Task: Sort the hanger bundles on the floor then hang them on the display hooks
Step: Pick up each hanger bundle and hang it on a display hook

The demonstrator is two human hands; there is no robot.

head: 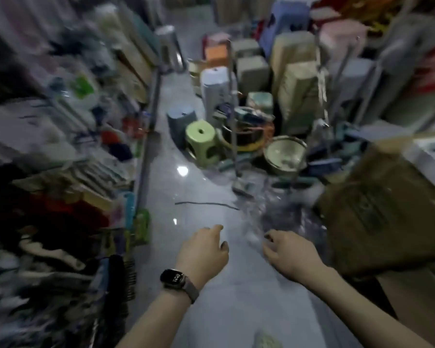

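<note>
The head view is blurred by motion. A heap of hanger bundles (284, 217) in clear plastic wrap lies on the grey tiled floor (206, 192), next to a brown cardboard box. My left hand (202, 249), with a watch on its wrist, hovers over the floor with relaxed fingers and holds nothing. My right hand (289, 252) hangs just short of the plastic heap, fingers loosely curled and empty. A display rack (68, 146) packed with hanging goods runs along the left side.
The brown cardboard box (384, 209) stands at the right. Ahead are a green plastic stool (201, 141), a blue stool (181, 121), a round basin (284, 154), stacked bins and metal poles. A thin dark strip (206, 204) lies on the floor.
</note>
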